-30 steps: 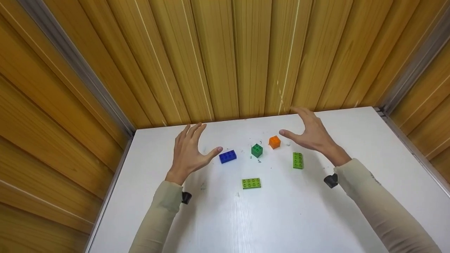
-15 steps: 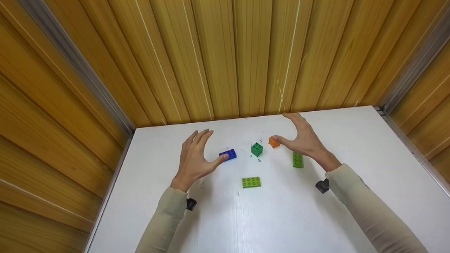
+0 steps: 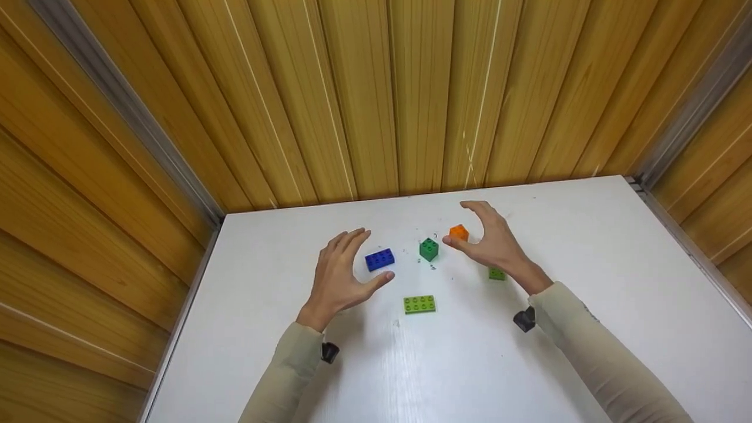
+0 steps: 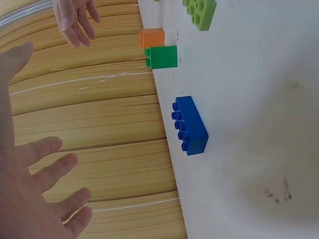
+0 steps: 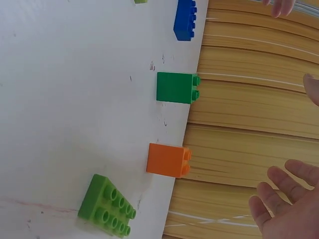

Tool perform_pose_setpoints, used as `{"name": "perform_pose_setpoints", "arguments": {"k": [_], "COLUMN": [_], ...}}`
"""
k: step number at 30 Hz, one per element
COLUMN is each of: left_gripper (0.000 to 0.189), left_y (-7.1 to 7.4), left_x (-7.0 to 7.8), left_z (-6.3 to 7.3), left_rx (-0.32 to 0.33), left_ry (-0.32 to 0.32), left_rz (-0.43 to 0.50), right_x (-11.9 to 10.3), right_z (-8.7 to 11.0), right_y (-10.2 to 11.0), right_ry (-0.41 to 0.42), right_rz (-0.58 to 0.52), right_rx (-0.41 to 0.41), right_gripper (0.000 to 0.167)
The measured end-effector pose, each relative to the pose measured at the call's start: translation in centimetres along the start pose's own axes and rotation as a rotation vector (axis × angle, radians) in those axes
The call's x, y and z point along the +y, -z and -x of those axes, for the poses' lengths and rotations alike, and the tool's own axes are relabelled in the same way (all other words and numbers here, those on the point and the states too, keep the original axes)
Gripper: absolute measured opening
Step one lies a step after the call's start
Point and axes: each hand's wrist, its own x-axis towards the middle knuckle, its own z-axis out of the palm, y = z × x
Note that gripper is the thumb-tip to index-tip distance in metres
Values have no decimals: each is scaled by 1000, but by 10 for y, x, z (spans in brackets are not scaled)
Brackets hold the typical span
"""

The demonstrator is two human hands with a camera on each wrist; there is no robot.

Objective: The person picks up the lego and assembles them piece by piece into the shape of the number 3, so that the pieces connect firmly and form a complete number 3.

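My left hand (image 3: 342,275) hovers above the table, thumb spread from loosely bent fingers, holding nothing. Close to it lies a blue building brick (image 3: 380,259), apart from the hand in the left wrist view. My right hand (image 3: 494,239) is raised on the other side, its thumb apart from the fingers and nothing held. Its thumb overlaps part of an orange brick (image 3: 459,232) in the head view; the right wrist view shows the orange brick (image 5: 166,160) untouched. A dark green brick (image 3: 429,249) stands between the hands. One light green brick (image 3: 497,274) is partly hidden below the right hand.
Nearer the front, another light green brick (image 3: 419,304) lies flat on the white table (image 3: 435,370). Yellow wood-patterned panels (image 3: 364,100) rise behind the table's back edge and at both sides. Dark smudges mark the tabletop around the bricks.
Both hands have drifted inward and a little toward the front, coming closer together. The right hand now covers part of the right light green brick. The bricks have stayed in place.
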Motion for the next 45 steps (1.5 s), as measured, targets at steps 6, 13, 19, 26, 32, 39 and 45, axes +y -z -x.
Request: {"name": "perform_pose_setpoints", "arguments": {"k": [6, 13, 19, 26, 32, 39, 45], "left_gripper": [93, 93, 93, 89, 89, 87, 86], "left_y": [-10, -23, -34, -46, -55, -66, -71], "left_x": [4, 8, 9, 12, 13, 18, 17], "left_z": [4, 11, 15, 18, 22, 24, 27], "left_rx": [-24, -55, -84, -108, -176, -248, -290], "left_ry": [-13, -41, -49, -79, -60, -22, -12], "left_rz": [21, 58, 83, 110, 106, 124, 126], "right_x": [3, 8, 9, 9, 12, 17, 17], "right_z": [1, 2, 2, 2, 3, 3, 3], "right_y": [-14, -31, -43, -54, -64, -77, -85], "right_ry": [-11, -41, -25, -29, -25, -70, -112], "right_rz": [-42, -80, -75, -87, -112, -145, -178], "right_rx": [-4, -24, -16, -15, -5, -27, -51], "right_gripper": [89, 88, 87, 87, 82, 77, 70]}}
